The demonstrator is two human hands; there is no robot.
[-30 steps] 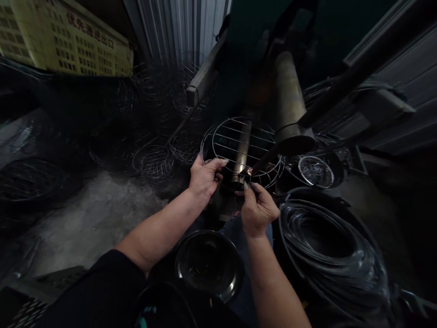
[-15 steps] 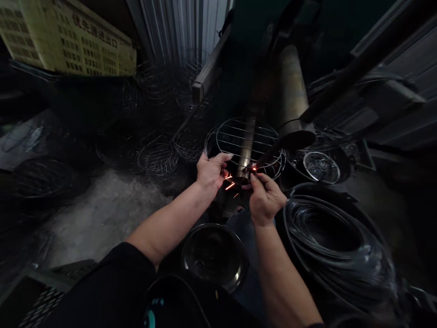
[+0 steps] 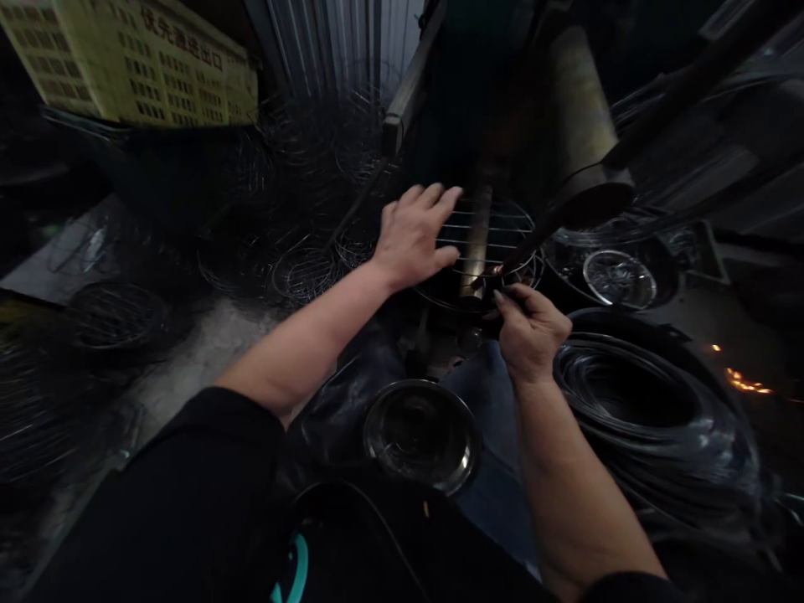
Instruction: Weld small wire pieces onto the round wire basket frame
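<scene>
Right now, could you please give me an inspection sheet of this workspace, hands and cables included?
Surface: grey floor shows at left; much else is too dark to judge.
Job's things: round wire rack by a lower metal cylinder; larger upper cylinder above, to the right.
Clutter: wire coil at right, metal bowl at the lap, loose wire racks at left.
Left hand: open, fingers spread at the rack's left side; contact unclear.
Right hand: thumb and fingers together at the near rim; grip unclear.
Cables: nothing seen for certain.
Surroundings: yellow crate, corrugated wall; orange sparks at far right.
</scene>
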